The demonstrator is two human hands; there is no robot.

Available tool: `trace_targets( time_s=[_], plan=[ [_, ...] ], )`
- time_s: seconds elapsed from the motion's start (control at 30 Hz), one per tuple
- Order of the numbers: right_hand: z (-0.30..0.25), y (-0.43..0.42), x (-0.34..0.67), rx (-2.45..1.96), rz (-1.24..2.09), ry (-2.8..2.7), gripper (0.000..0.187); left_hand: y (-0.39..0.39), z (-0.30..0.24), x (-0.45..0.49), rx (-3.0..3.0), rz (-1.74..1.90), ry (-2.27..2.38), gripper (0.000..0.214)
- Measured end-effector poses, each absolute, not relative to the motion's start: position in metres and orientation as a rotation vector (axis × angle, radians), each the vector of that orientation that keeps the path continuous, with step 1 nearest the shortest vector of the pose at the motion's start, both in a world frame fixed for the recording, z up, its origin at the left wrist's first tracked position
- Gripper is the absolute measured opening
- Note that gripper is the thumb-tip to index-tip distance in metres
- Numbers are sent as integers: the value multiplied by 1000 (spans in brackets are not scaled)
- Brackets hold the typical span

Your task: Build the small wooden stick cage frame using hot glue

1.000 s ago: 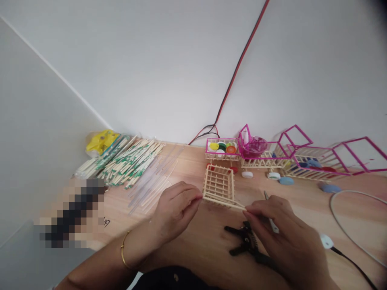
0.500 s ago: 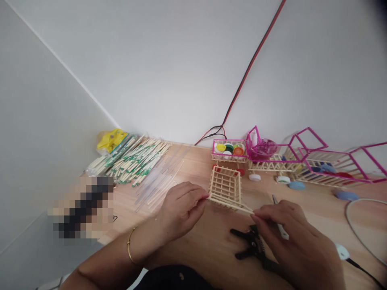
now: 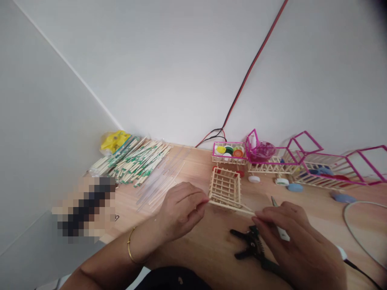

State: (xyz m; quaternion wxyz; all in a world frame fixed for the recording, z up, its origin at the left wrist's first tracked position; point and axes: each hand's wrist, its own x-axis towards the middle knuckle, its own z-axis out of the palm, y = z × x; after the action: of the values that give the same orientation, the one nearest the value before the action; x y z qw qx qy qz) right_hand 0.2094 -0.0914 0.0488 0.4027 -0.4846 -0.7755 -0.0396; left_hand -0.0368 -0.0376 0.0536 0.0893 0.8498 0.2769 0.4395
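Observation:
My left hand (image 3: 183,209), wearing a gold bangle, pinches the left end of a thin wooden stick (image 3: 231,208). The stick's other end is between the thumb and forefinger of my right hand (image 3: 298,237). It stretches along the near side of a small open crate of glued sticks (image 3: 225,185); whether they touch, I cannot tell. A pale pen-like tool (image 3: 283,233) with a pointed grey tip is tucked among my right fingers. Beneath that hand lies a black tool with two short arms (image 3: 252,243), partly hidden by it.
Behind the crate stand pink-edged stick carts (image 3: 269,167) with bottle-cap wheels, loaded with colored caps. Paper-wrapped chopsticks (image 3: 142,163) and clear strips (image 3: 160,177) lie on the left, beside a yellow bag (image 3: 115,141). A pale cable (image 3: 344,217) curves at right.
The stick between my hands has dropped slightly toward me, away from the crate's near edge. Both hands keep their pinch, and the view has shifted a little.

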Motion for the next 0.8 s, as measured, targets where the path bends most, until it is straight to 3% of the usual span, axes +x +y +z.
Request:
trace_targets(
  time_s=[0.17, 0.33, 0.5, 0.67, 0.8],
  plan=[
    [48, -96, 218, -1192, -76, -1843, 31, -43, 64, -38, 2403, 1327, 848, 13],
    [55, -98, 213, -1172, -245, -1776, 23, -47, 66, -35, 2255, 1307, 899, 6],
    [75, -109, 197, -1048, -436, -1819, 28, -49, 67, -32, 2414, 1256, 859, 6],
    [93, -120, 171, -1121, -328, -2017, 14, -57, 75, -24, 2681, 1237, 727, 8],
    [93, -125, 158, -1242, -279, -2027, 13, -67, 79, -13, 2775, 1270, 698, 10]
  ],
)
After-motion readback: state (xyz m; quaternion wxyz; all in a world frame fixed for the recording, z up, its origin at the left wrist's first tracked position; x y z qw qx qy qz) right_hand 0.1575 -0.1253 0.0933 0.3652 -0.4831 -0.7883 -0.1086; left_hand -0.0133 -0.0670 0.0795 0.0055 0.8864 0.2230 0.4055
